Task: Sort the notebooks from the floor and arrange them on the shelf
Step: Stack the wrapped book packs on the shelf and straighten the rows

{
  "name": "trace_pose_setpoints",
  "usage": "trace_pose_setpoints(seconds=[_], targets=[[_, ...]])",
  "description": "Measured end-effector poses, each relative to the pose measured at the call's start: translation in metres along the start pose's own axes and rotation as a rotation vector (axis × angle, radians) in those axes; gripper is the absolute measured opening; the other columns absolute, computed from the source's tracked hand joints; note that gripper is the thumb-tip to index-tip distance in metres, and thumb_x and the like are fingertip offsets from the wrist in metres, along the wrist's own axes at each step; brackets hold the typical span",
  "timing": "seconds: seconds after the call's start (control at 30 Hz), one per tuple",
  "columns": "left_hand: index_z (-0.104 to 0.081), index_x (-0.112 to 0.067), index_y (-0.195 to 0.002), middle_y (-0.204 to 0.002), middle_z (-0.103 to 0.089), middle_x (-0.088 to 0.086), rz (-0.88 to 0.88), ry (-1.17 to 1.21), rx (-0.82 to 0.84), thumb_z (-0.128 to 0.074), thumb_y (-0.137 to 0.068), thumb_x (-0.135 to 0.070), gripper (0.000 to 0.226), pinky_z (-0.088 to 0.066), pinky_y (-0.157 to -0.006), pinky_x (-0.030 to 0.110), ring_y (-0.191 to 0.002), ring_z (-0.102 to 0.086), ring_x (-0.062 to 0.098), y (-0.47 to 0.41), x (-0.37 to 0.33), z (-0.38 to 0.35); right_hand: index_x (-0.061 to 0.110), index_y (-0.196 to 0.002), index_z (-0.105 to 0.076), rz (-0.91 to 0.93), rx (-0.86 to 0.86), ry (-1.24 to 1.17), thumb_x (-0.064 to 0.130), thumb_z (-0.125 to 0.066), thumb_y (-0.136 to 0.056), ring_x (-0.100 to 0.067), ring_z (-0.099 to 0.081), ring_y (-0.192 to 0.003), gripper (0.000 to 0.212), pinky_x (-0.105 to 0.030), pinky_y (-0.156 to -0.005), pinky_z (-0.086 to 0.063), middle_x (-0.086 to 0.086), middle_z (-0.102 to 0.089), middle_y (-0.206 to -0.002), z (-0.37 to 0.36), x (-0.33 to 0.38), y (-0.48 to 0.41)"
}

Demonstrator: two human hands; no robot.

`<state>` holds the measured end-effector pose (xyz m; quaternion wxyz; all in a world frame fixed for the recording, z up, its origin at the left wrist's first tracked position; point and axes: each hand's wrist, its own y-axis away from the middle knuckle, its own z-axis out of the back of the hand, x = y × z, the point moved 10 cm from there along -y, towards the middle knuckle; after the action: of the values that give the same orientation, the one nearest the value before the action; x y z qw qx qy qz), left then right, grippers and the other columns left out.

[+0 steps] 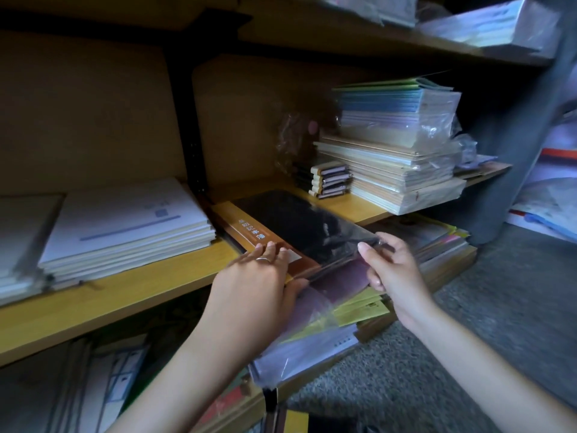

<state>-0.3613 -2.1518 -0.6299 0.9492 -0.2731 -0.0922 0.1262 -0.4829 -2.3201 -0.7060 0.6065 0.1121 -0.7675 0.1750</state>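
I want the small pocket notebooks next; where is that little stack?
Head view: the pocket notebooks sit on the wooden shelf, right of centre, just left of the tall wrapped pile, beyond the black notebook.

Your left hand (259, 276) covered the near corner of the notebook pack (299, 226). The white print on its brown strip (259, 237) was too blurred to read. The pale stack (22, 232) ran off the left edge, and the grey shape (530, 151) at right was smeared beyond telling.
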Motion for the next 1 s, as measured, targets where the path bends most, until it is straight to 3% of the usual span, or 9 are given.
trace_pose_setpoints(seconds=[0.07,0.17,0.3,0.37,0.47,0.63,0.83,0.9,1.0], targets=[[-0.075,-0.017,-0.092,-0.093,-0.075,0.0,0.031,-0.049,-0.019,-0.051,-0.076,-0.052,0.045,-0.053,-0.052,0.022,-0.081,-0.072,0.014,-0.006,0.009,-0.005,0.016,-0.123,-0.041,0.107,-0.045,0.158,0.014,-0.066,-0.086,-0.004,-0.043,-0.047,0.045,-0.017,-0.046,-0.037,0.002,-0.05,-0.072,-0.001,0.008,-0.011],[-0.076,-0.017,-0.091,-0.093,-0.075,0.001,0.104,-0.109,-0.04,-0.074,-0.071,-0.046,0.036,-0.051,-0.05,0.021,-0.076,-0.072,0.016,-0.015,0.028,-0.009,0.023,-0.116,-0.041,0.405,-0.056,0.533,0.011,-0.068,-0.083,-0.009,-0.05,-0.064,0.043,-0.02,-0.065,-0.042,0.004,-0.051,-0.074,-0.02,0.034,-0.013],[-0.075,-0.022,-0.089,-0.081,-0.073,-0.003,0.219,-0.121,-0.044,-0.072,-0.073,-0.043,0.027,-0.045,-0.052,0.022,-0.067,-0.068,0.019,-0.025,0.05,-0.01,0.028,-0.125,-0.048,0.632,0.094,0.808,0.01,-0.06,-0.086,-0.003,-0.047,-0.1,0.043,-0.009,-0.086,-0.034,0.011,-0.053,-0.106,-0.07,0.044,0.006],[-0.074,-0.021,-0.086,-0.075,-0.072,0.001,0.273,-0.094,-0.071,-0.071,-0.076,-0.041,0.023,-0.044,-0.054,0.024,-0.064,-0.066,0.023,-0.028,0.058,-0.009,0.029,-0.133,-0.046,0.703,0.178,0.954,0.015,-0.057,-0.089,-0.002,-0.038,-0.12,0.047,-0.012,-0.098,-0.026,0.014,-0.048,-0.126,-0.093,0.039,0.013],[-0.07,-0.02,-0.059,-0.046,-0.06,0.001,0.282,-0.154,-0.109,-0.083,-0.058,-0.041,0.025,-0.036,-0.044,0.019,-0.041,-0.057,0.021,-0.029,0.06,-0.009,0.034,-0.141,-0.038,0.647,0.293,1.053,0.027,-0.05,-0.094,-0.004,-0.023,-0.136,0.049,-0.024,-0.111,-0.02,0.016,-0.032,-0.146,-0.116,0.024,0.012],[-0.058,-0.019,-0.042,-0.036,-0.051,0.0,0.25,-0.239,-0.139,-0.09,-0.046,-0.039,0.038,-0.033,-0.043,0.017,-0.032,-0.049,0.019,-0.031,0.049,-0.006,0.038,-0.147,-0.023,0.575,0.421,1.153,0.035,-0.041,-0.098,-0.006,-0.003,-0.145,0.053,-0.029,-0.112,-0.023,0.02,-0.014,-0.155,-0.131,0.017,0.006],[-0.061,-0.016,-0.053,-0.051,-0.06,0.002,0.227,-0.193,-0.234,-0.087,-0.046,-0.018,0.027,-0.033,-0.061,0.03,-0.053,-0.059,0.023,-0.033,0.056,-0.006,0.033,-0.151,-0.004,0.628,0.5,1.273,0.038,-0.037,-0.098,-0.012,0.009,-0.146,0.062,-0.025,-0.114,0.002,0.012,0.007,-0.158,-0.141,0.007,0.007],[-0.061,-0.015,-0.056,-0.054,-0.061,0.003,0.242,-0.209,-0.243,-0.085,-0.043,-0.015,0.027,-0.035,-0.061,0.03,-0.056,-0.06,0.024,-0.033,0.06,-0.007,0.031,-0.151,-0.001,0.662,0.502,1.307,0.04,-0.038,-0.098,-0.015,0.009,-0.146,0.065,-0.023,-0.112,0.01,0.008,0.008,-0.158,-0.146,0.006,0.007],[-0.062,-0.013,-0.057,-0.054,-0.061,0.004,0.261,-0.207,-0.241,-0.087,-0.041,-0.014,0.029,-0.041,-0.055,0.028,-0.054,-0.06,0.026,-0.034,0.067,-0.008,0.031,-0.151,0.0,0.688,0.51,1.359,0.044,-0.041,-0.095,-0.017,0.008,-0.146,0.071,-0.025,-0.114,0.009,0.006,0.008,-0.158,-0.154,0.007,0.005]])
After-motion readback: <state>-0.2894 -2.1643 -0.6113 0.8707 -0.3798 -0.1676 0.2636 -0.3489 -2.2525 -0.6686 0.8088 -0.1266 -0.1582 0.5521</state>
